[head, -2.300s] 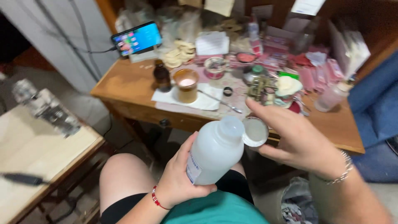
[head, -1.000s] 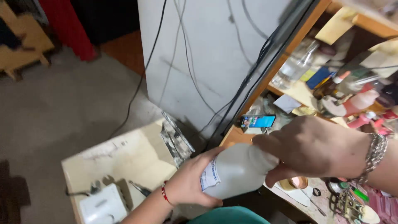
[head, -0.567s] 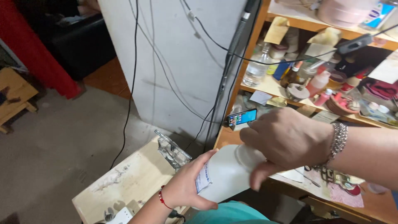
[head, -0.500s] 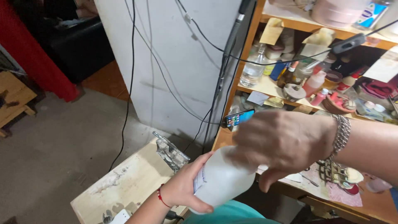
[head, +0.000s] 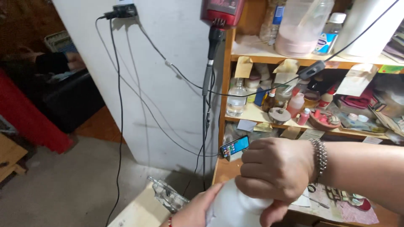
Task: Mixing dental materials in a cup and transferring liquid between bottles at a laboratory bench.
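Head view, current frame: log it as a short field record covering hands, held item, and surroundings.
Left hand: left hand grips the side of a white translucent plastic bottle.
Right hand: right hand, with a beaded metal bracelet, closed over the bottle's top.
Bottle cap: hidden under the right hand.
Behind: smartphone with lit screen on a wooden desk; cluttered wooden shelves.
Left: white wall with cables.

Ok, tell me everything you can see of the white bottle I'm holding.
Only the upper part of the white bottle shows, at the bottom edge of the picture. It looks like cloudy, pale plastic with rounded shoulders. The left hand holds its side from below, and the right hand is closed over its top, hiding the neck and any cap. It sits in front of the wooden desk, tilted slightly. The rest is out of frame.
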